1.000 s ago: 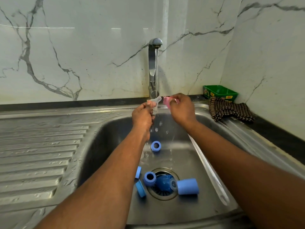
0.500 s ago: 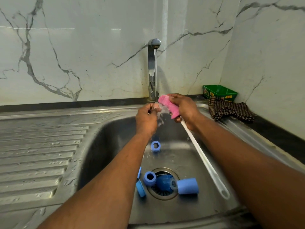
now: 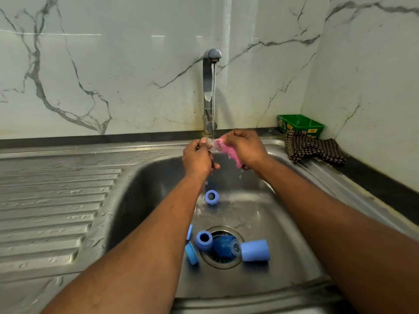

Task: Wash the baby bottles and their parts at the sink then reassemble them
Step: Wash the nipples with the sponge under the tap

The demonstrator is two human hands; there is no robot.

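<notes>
A stainless steel sink (image 3: 294, 264) fills the lower half of the frame, its ribbed draining board (image 3: 52, 207) stretching to the left edge, wet and dull-shining. This steel surface sits in a corner of glossy white marble wall (image 3: 113, 71) veined in grey, with a dark strip running along the foot of the wall. A chrome tap (image 3: 209, 87) rises at centre against the wall, and a thin stream of water (image 3: 213, 105) falls from its spout.

Both hands meet under the stream, just above the basin's far edge. The left hand (image 3: 198, 158) is clenched round a small clear part (image 3: 209, 145), pinched at the fingertips; what part it is cannot be told. The right hand (image 3: 246, 148) grasps a pink sponge (image 3: 227, 151), soft and rough-textured, pressed against that clear part.

On the basin floor, bottle parts of smooth blue plastic lie round the drain (image 3: 223, 257): a ring (image 3: 212, 197) alone in the wet near centre, a second ring (image 3: 203, 240) at the drain's left rim, a flat disc (image 3: 191, 253) on edge beside it, a dark blue rounded piece (image 3: 223, 245) over the strainer, and a cylindrical cap (image 3: 255, 250) lying on its side to the right.

At the upper right, a green tub (image 3: 300, 124) stands in the corner, with a crumpled brown checked cloth (image 3: 313, 149) just in front of it.
</notes>
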